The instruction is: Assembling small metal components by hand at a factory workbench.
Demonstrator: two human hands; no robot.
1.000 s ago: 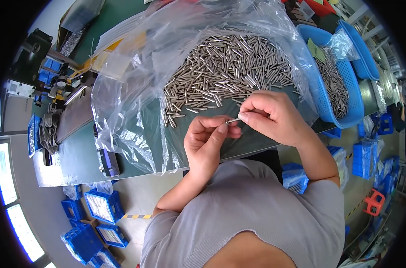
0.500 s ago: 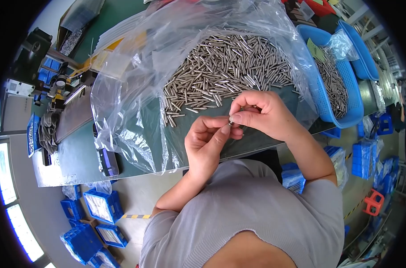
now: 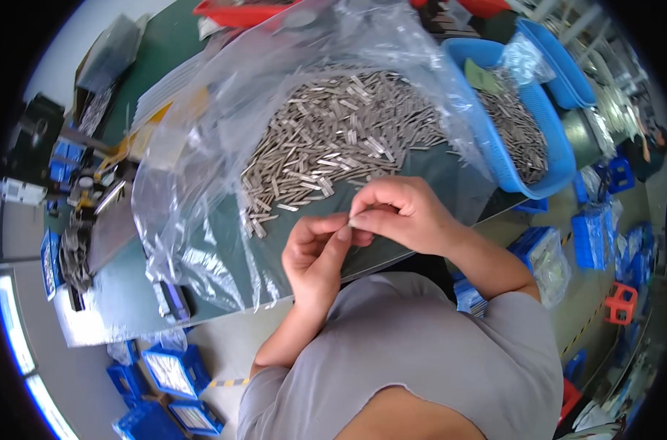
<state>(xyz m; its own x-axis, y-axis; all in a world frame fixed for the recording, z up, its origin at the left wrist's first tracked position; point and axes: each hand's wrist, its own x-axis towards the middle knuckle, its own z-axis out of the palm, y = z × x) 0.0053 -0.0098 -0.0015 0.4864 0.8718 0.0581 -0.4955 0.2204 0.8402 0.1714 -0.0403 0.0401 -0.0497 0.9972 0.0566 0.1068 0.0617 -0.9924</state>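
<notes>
Metal pins [image 3: 333,139] heaped beyond both hands, near table edge [image 3: 223,312].

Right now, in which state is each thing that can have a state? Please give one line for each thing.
left hand: fingers curled, fingertips meeting the right hand.
right hand: pinched shut on something too small to tell.
clear plastic bag: open, spread flat on the table.
pile of metal pins: loose, heaped on the bag.
blue basket: partly filled with pins.

L hand [image 3: 315,253] & R hand [image 3: 399,213] fingertip-to-fingertip, both in pinch grip, forearms bent inward.
</notes>
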